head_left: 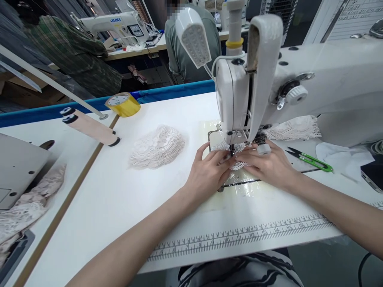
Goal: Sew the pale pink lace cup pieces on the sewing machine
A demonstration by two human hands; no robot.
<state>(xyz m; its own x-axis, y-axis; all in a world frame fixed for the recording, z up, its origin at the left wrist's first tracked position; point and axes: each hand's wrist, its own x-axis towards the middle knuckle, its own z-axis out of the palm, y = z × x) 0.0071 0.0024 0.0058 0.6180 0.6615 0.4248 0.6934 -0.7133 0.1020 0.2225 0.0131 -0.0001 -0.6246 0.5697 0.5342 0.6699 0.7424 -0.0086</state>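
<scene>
A white sewing machine stands on the white table, its needle down over a small piece of white lace. My left hand lies flat just left of the needle, fingertips pressing the lace onto the metal plate. My right hand presses the same lace from the right, fingers pointing at the needle. A white thimble-like cap sits on one of its fingers.
A pile of white lace pieces lies left of the machine, more lace behind it. Green thread snips lie at right. Yellow tape roll, a pink roll, a printed ruler. A person sits beyond the table.
</scene>
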